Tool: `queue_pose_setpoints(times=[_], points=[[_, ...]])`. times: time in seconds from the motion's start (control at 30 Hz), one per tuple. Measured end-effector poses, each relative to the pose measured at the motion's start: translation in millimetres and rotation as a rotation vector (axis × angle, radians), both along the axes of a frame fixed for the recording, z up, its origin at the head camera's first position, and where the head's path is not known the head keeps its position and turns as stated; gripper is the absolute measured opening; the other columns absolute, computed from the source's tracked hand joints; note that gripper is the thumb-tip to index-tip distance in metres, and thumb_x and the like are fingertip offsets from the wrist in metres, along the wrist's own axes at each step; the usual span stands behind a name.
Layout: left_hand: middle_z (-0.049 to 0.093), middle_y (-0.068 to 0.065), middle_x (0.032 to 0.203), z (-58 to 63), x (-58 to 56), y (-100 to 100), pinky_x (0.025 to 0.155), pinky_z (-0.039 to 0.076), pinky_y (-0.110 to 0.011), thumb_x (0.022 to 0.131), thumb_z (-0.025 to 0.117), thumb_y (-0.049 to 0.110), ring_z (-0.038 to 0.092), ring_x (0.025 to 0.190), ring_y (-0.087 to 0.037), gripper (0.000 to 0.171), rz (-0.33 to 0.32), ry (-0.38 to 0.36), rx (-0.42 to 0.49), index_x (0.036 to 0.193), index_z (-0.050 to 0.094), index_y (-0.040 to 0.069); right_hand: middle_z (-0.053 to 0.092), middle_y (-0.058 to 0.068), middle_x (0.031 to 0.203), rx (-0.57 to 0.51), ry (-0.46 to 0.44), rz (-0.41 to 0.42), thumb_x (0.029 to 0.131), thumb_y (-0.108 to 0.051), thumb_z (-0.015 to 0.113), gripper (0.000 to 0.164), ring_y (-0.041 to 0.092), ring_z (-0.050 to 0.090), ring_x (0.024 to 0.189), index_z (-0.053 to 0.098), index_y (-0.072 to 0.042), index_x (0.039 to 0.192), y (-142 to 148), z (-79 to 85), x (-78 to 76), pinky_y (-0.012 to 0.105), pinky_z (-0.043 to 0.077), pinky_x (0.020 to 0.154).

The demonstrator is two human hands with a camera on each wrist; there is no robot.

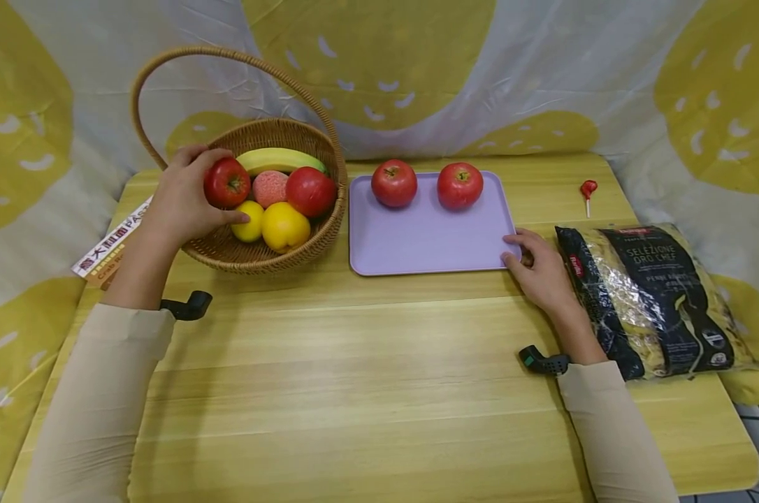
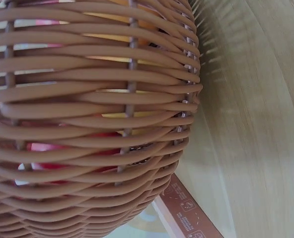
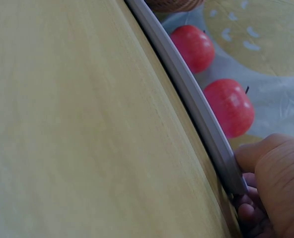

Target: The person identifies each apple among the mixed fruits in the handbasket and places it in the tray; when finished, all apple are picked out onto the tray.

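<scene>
At the left my left hand (image 1: 187,192) reaches over the wicker basket (image 1: 263,267) and grips a red apple (image 1: 227,183), thumb stretched across a small yellow lemon (image 1: 247,221). Beside that apple lie a banana (image 1: 282,160), a pink rough-skinned fruit (image 1: 270,188), another red fruit (image 1: 311,191) and a yellow fruit (image 1: 286,227). My right hand (image 1: 539,269) pinches the right edge of a lilac tray (image 1: 426,241), thumb on top and fingers beneath in the right wrist view. Two red apples (image 1: 395,183) sit on the tray's far side. The basket's weave (image 2: 87,94) hides my left hand in the left wrist view.
A bag of penne pasta (image 1: 662,300) lies right of my right forearm. Behind it is a red lollipop (image 1: 588,188). A pasta box (image 1: 112,244) sticks out from under my left forearm. The basket's tall handle (image 1: 228,52) arches over the fruit.
</scene>
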State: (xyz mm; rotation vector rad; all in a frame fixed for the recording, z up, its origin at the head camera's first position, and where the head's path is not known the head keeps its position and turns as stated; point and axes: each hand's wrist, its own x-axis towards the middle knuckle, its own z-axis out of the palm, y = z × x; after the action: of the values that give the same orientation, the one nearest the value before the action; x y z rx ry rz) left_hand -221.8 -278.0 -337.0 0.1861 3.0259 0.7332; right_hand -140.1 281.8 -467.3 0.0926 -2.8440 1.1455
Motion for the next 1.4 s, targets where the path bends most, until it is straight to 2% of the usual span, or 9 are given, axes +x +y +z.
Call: queue_pose_setpoints(times=[0.23,0.43,0.63,0.87,1.1,1.4], points=[[0.022,-0.020,0.168,0.9,-0.1,-2.0,0.110,0.034,-0.076,0.077,0.084,0.004,0.035,0.141,-0.057,0.093,-0.025,0.028,-0.003,0.158,0.040,0.015,0.050,0.022,0.153,0.000,0.002,0.003,0.102,-0.019,0.063,0.038,0.032,0.054,0.105,0.065,-0.002,0.135,-0.5,0.8,-0.3,0.031,0.037,0.086],[0.028,-0.021,0.166,-0.4,0.9,-3.9,0.111,0.033,-0.076,0.078,0.081,0.000,0.034,0.142,-0.056,0.091,-0.037,0.030,-0.025,0.158,0.040,0.014,0.049,0.023,0.154,-0.001,0.000,0.010,0.102,-0.019,0.062,0.038,0.033,0.054,0.107,0.064,-0.002,0.136,-0.7,-0.4,-0.1,0.035,0.038,0.088],[0.039,-0.028,0.156,-3.5,2.4,-5.6,0.107,0.036,-0.077,0.078,0.086,0.007,0.038,0.135,-0.056,0.090,-0.049,0.043,-0.057,0.156,0.041,0.014,0.049,0.023,0.154,0.006,-0.011,0.015,0.102,-0.018,0.062,0.038,0.032,0.054,0.102,0.064,-0.002,0.137,-1.2,-1.5,1.4,0.035,0.038,0.086],[0.043,-0.030,0.151,1.7,3.5,-4.6,0.103,0.041,-0.077,0.077,0.089,0.016,0.044,0.127,-0.058,0.087,-0.037,0.084,-0.039,0.152,0.047,0.014,0.049,0.022,0.154,0.001,-0.009,0.006,0.102,-0.019,0.062,0.039,0.031,0.054,0.103,0.064,-0.002,0.137,-2.2,1.1,1.9,0.033,0.038,0.086],[0.049,-0.026,0.147,7.0,7.8,0.2,0.101,0.044,-0.075,0.077,0.090,0.030,0.047,0.124,-0.053,0.084,-0.007,0.094,-0.020,0.151,0.050,0.019,0.050,0.021,0.154,0.002,0.004,0.003,0.102,-0.019,0.062,0.038,0.028,0.053,0.098,0.064,-0.003,0.137,-0.8,1.4,1.7,0.029,0.036,0.082],[0.054,-0.023,0.140,11.8,16.8,9.8,0.099,0.045,-0.074,0.075,0.091,0.040,0.050,0.122,-0.049,0.084,-0.005,0.135,0.013,0.148,0.054,0.023,0.048,0.022,0.155,-0.006,-0.009,0.004,0.102,-0.020,0.062,0.039,0.032,0.054,0.105,0.064,-0.003,0.137,0.3,1.4,3.1,0.035,0.038,0.087]])
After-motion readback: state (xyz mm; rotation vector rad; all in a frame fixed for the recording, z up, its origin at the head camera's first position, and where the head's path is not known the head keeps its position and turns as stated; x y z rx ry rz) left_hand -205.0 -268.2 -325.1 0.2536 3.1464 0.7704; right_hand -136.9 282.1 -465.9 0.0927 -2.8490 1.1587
